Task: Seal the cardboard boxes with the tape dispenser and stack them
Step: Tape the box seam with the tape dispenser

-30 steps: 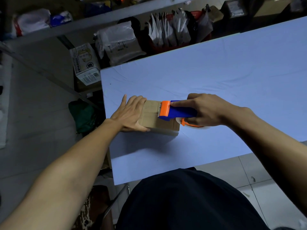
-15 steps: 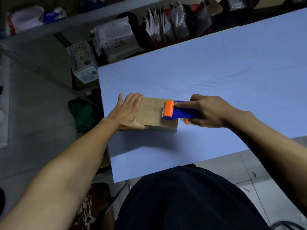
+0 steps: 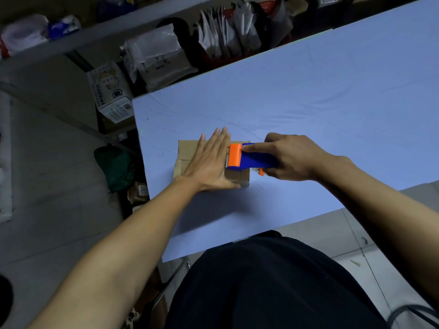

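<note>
Since a moment ago my left hand (image 3: 210, 163) has slid from the box's left end onto its top, fingers flat and pressing. From the head view, my right hand (image 3: 293, 157) grips the tape dispenser (image 3: 249, 158) at the right edge of the cardboard box (image 3: 187, 150), near the table's (image 3: 332, 103) left corner. I judge this seam nearly taped; cutting and stacking remain.

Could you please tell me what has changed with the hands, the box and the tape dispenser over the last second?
The left hand slid from the left end of the cardboard box onto its top, flat, beside the dispenser's orange head. The tape dispenser drew back toward the box's right end. The right hand still grips the dispenser, and the box remains on the blue table.
</note>
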### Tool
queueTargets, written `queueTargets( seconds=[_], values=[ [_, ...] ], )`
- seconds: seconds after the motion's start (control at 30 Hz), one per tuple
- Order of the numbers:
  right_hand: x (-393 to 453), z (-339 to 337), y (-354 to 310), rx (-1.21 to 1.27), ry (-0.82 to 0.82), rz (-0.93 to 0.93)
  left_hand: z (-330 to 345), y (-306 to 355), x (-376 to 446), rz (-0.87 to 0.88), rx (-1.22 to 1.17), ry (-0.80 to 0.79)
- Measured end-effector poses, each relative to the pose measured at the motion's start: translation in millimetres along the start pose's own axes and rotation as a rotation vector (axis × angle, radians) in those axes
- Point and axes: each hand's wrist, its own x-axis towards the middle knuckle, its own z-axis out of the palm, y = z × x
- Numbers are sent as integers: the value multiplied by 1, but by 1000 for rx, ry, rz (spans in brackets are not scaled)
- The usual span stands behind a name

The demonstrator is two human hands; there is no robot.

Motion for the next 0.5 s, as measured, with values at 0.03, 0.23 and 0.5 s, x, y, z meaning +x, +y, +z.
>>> queueTargets(
  seconds=[0.03, 0.23, 0.5],
  values=[
    [-1, 1, 0, 4, -3, -4, 1, 0, -2, -6, 1, 8],
    [-8, 7, 9, 79, 16, -11, 1, -2, -2, -4, 65, 7],
    [-28, 7, 39, 103, 42, 1, -2, -1, 3, -23, 85, 13]
  ],
)
